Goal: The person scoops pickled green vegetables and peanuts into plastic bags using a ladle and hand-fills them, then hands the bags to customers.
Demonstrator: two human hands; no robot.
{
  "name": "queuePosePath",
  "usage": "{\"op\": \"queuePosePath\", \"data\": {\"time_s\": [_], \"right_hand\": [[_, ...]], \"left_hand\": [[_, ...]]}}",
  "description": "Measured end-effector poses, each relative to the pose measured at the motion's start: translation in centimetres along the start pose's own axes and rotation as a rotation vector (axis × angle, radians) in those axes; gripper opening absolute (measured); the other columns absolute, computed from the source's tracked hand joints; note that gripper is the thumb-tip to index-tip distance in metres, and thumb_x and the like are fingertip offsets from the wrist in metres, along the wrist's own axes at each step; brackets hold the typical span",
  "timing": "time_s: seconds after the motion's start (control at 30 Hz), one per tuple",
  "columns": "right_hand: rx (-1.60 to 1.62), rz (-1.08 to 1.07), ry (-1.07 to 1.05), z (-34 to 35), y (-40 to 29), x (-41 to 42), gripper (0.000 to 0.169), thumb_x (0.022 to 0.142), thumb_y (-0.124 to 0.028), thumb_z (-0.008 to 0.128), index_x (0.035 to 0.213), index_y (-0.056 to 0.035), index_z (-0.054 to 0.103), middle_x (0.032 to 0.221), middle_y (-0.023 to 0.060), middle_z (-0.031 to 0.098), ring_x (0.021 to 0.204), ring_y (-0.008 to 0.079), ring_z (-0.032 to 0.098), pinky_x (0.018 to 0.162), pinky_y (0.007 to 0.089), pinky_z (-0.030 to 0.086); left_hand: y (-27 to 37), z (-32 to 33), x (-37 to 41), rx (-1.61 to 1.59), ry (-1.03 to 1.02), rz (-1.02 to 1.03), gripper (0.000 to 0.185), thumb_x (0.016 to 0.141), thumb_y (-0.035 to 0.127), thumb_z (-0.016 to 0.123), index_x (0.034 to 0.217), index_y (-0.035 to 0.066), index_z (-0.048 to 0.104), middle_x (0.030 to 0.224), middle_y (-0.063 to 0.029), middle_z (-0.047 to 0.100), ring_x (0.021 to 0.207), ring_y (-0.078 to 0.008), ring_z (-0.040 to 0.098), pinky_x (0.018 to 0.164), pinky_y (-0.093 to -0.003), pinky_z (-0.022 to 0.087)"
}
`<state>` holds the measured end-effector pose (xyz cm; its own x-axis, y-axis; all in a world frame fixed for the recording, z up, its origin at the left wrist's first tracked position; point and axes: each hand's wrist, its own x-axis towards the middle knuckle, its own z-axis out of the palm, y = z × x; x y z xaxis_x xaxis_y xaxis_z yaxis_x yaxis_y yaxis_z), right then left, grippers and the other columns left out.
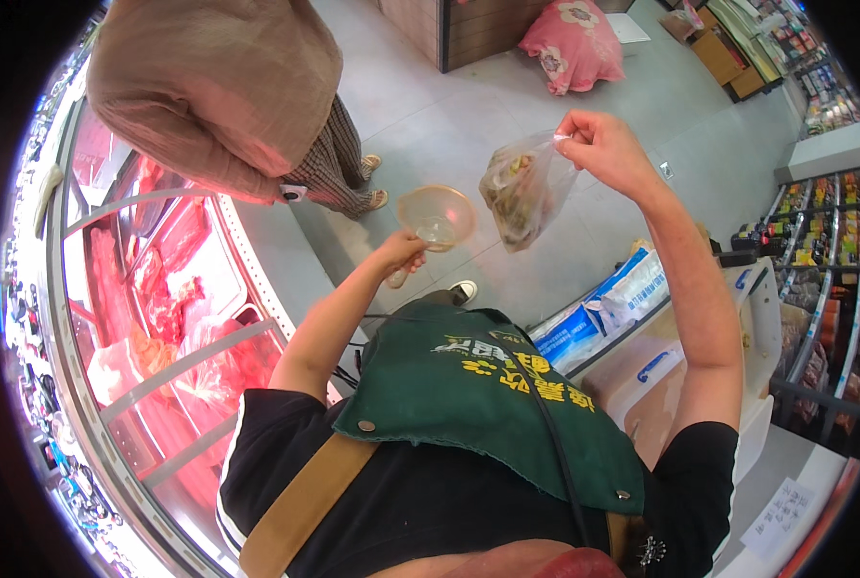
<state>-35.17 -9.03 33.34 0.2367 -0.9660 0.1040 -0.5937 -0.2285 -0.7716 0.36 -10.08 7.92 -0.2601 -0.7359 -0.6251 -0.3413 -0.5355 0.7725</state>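
In my left hand [403, 254] is the handle of a translucent plastic scoop [437, 217], its round bowl facing up toward the camera over the floor. My right hand [600, 148] is raised and pinches the gathered top of a clear plastic bag [524, 191]. Greenish-brown food pieces fill the lower part of the hanging bag; their exact kind cannot be told. Scoop and bag are apart, with the scoop to the left of the bag.
A lit glass display case with raw meat [163, 289] runs along the left. A person [220, 87] stands beside it. At right are blue-and-white packages [603, 303], plastic bins [647, 368] and shelves of packaged goods [834, 246]. A pink floral sack [574, 47] lies on the floor beyond.
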Motion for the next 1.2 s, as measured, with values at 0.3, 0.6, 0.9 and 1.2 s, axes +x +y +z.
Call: {"op": "queuePosePath", "data": {"time_s": [0.3,0.6,0.9,1.2], "right_hand": [[0.510,0.188,-0.162,6.0,2.7,0.8,0.012,0.082,-0.018,0.061,0.082,-0.0066,0.059,0.070,-0.0031,0.055,0.062,0.0042,0.047,0.058,0.0198,0.039],[0.679,-0.021,-0.053,7.2,1.4,0.8,0.014,0.086,-0.018,0.059,0.089,-0.0047,0.062,0.080,0.0036,0.066,0.063,0.0067,0.052,0.058,0.0222,0.043],[0.678,-0.001,0.030,8.9,-1.6,5.6,0.017,0.086,-0.009,0.055,0.100,-0.0009,0.056,0.089,0.0071,0.065,0.070,0.0099,0.056,0.062,0.0236,0.046],[0.151,-0.074,0.266,13.2,-1.6,12.5,0.025,0.081,-0.008,0.055,0.106,-0.0066,0.056,0.095,0.0124,0.066,0.089,0.0242,0.063,0.080,0.0346,0.049]], "left_hand": [[3.2,6.1,-11.6,-0.994,0.009,0.430,0.019,0.090,0.021,0.057,0.098,0.003,0.054,0.085,-0.0086,0.061,0.071,-0.0138,0.058,0.063,-0.0276,0.052],[7.1,10.3,-14.9,-0.974,0.078,0.669,0.018,0.095,0.025,0.050,0.100,0.008,0.051,0.089,-0.0055,0.058,0.075,-0.0132,0.055,0.069,-0.0278,0.049],[4.2,7.2,-14.5,-1.093,0.088,0.455,0.016,0.097,0.021,0.044,0.101,0.005,0.044,0.090,-0.0098,0.056,0.077,-0.0183,0.054,0.072,-0.0332,0.049],[2.1,3.4,-11.6,-1.181,-0.132,0.068,0.013,0.095,0.015,0.042,0.092,0.003,0.045,0.080,-0.0073,0.051,0.069,-0.0163,0.049,0.062,-0.0290,0.046]]}}
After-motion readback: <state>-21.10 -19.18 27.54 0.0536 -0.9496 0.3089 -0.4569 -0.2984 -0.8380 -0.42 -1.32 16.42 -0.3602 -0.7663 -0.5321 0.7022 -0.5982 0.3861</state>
